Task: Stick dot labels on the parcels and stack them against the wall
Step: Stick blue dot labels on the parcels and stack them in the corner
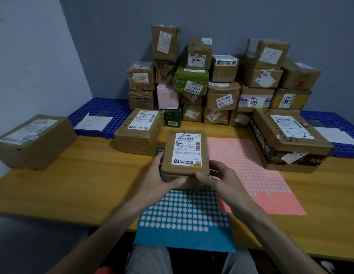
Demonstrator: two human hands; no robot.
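Now, my left hand (161,175) and right hand (221,177) both clasp the small cardboard parcel (185,153). Its blue dot (207,158) is on, so I'd lift it level toward the far stack (223,95).

The parcel (185,155) hides the twelve-o'clock end of the blue dot sheet (184,232). A white object (328,265) at five o'clock is cut off, unidentifiable.

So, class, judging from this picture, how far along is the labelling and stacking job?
Done: a pile of cardboard parcels is stacked against the grey wall. In hand: the left hand and right hand grip a small brown cardboard parcel bearing a blue dot. Left: three larger cardboard boxes on the wooden table.
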